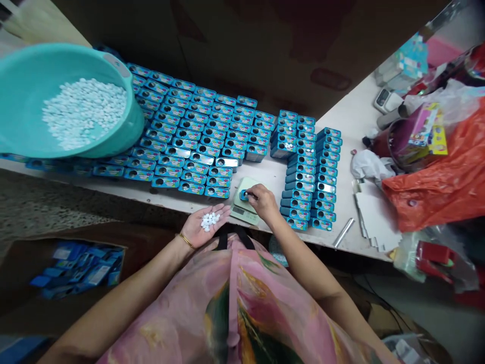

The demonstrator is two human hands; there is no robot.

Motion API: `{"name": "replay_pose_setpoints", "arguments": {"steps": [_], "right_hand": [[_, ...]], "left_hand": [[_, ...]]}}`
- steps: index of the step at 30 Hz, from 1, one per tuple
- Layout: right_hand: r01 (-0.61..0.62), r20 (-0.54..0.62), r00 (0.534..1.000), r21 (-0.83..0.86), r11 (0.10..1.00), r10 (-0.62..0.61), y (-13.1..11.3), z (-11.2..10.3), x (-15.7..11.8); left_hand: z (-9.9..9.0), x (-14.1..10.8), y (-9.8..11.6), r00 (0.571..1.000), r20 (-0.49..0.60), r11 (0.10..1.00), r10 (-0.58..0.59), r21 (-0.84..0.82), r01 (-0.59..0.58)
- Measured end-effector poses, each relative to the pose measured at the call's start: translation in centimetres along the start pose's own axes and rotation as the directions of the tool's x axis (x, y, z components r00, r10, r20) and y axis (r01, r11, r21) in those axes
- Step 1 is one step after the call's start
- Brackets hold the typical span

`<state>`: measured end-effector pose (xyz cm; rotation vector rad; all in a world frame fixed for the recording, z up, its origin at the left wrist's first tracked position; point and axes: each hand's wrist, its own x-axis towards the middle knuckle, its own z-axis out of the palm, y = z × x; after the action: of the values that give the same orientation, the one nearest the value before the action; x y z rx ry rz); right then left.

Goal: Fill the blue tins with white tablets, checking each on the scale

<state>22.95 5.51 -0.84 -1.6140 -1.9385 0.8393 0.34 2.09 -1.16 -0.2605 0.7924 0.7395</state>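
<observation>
Setting reads as a small workshop: a long white table [345, 167] carries rows of identical blue containers [207, 150], a teal basin [127, 126] of white pellets [85, 114] at far left, and a compact scale [248, 216] at the near edge. Cardboard carton [18, 258] of blue packs [83, 268] below, near left; an orange plastic bag [435, 189] among clutter, right.

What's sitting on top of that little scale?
One blue container sits on the scale; the right hand partly covers its top, so its contents can't be seen.
</observation>
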Motion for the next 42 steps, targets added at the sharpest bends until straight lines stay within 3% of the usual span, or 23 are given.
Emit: {"name": "replay_pose_setpoints", "arguments": {"steps": [3, 6, 8, 11, 14, 20, 24, 32, 39, 42], "right_hand": [[0.001, -0.014, 1.000, 0.051, 0.999, 0.000, 0.0, 0.2, 0.2], [-0.063, -0.038, 0.997, 0.208, 0.976, 0.072, 0.1, 0.4, 0.3], [-0.153, -0.029, 0.984, 0.359, 0.921, 0.175, 0.4, 0.5, 0.4], [-0.259, -0.024, 0.942, 0.583, 0.770, 0.335, 0.9, 0.4, 0.4], [-0.238, -0.110, 0.895, 0.700, 0.673, 0.432, 1.5, -0.5, 0.1], [-0.151, -0.236, 0.836, 0.769, 0.621, 0.496, 1.6, -2.4, -1.1], [-0.156, -0.215, 0.861, 0.751, 0.642, 0.461, 0.3, -2.2, -1.6], [-0.137, -0.190, 0.930, 0.617, 0.775, 0.316, -1.9, -1.4, -1.7], [-0.094, -0.225, 0.939, 0.558, 0.824, 0.259, -1.1, -0.7, -1.5], [-0.090, -0.183, 0.961, 0.506, 0.858, 0.209, -0.2, -0.3, -1.1]], "left_hand": [[-0.3, -0.1, -0.2, 1.000, 0.006, 1.000, 0.007, 0.011, -0.007], [-0.4, -0.2, -0.2, 1.000, 0.011, 1.000, 0.013, 0.012, -0.013], [-0.4, -0.2, -0.2, 1.000, 0.005, 1.000, 0.017, 0.010, -0.017], [-0.5, -0.4, 0.1, 1.000, -0.008, 1.000, 0.027, 0.006, -0.027], [-0.7, -0.6, 0.4, 0.999, -0.016, 0.999, 0.045, 0.002, -0.045], [-1.6, -1.1, 0.6, 0.997, -0.048, 0.998, 0.060, -0.016, -0.061], [-1.7, -1.0, 0.5, 0.997, -0.042, 0.998, 0.058, -0.008, -0.058], [-0.6, -0.7, 0.3, 0.999, -0.027, 0.999, 0.037, 0.002, -0.037], [-0.1, -0.4, 0.2, 1.000, 0.005, 1.000, 0.029, -0.003, -0.029], [-0.2, -0.4, 0.2, 1.000, -0.004, 1.000, 0.028, -0.008, -0.028]]}}
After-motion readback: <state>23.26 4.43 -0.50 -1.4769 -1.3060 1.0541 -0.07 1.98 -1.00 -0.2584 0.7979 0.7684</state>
